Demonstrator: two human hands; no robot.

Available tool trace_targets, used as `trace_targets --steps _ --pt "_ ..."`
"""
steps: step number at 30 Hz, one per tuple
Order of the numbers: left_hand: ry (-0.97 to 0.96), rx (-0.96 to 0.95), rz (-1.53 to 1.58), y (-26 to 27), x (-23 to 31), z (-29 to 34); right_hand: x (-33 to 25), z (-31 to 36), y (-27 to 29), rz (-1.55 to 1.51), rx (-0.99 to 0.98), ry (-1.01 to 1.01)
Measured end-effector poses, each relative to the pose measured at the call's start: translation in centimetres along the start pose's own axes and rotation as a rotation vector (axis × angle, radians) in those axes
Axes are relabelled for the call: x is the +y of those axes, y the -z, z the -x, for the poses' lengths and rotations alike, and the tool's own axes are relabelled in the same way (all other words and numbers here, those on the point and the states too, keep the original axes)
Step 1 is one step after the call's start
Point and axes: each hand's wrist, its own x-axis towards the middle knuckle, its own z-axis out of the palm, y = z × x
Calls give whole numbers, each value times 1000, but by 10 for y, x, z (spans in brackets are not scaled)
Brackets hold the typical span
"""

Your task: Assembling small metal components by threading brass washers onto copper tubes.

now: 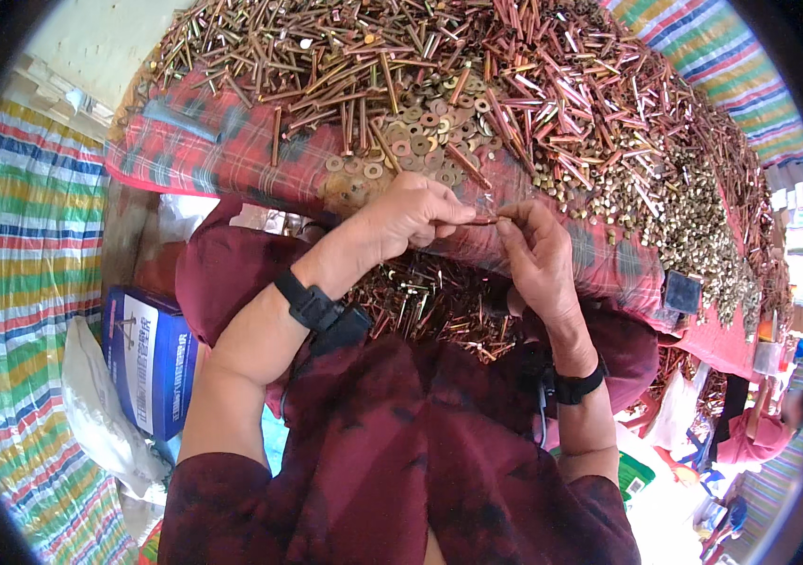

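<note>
Over the table's near edge, my left hand (413,217) is closed on one end of a slim copper-coloured bolt (482,221). At the bolt's other end my right hand (539,247) pinches with thumb and fingers. Any small part between those right fingertips is too small to make out. Just beyond my hands lie flat round washers (434,122) in a loose patch. Long bolts (326,66) are heaped behind them, and small brass-coloured nuts (693,207) spread to the right. Below my hands, many more bolts (420,301) lie in a pile at my lap.
A red plaid cloth (203,151) covers the table. A small dark square block (682,292) sits at its right edge. On the left stand a blue and white box (147,363) and a white sack (105,414). Another person (759,433) is at the far right.
</note>
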Motion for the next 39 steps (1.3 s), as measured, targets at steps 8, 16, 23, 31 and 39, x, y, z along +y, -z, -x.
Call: trace_targets --steps 8,16,23,31,39 --pt "-270 76 -350 -3 -4 -1 8 -5 -2 62 -7 -83" --pt "-384 63 -553 -9 -4 6 3 -3 -2 -145 -54 -395" --pt "-456 73 -590 -17 0 8 10 -3 -1 -203 4 -79" --pt "-578 109 -798 -15 0 11 11 -8 -11 -116 63 -66" --pt "-173 41 -281 -17 4 8 8 1 -4 -139 90 101"
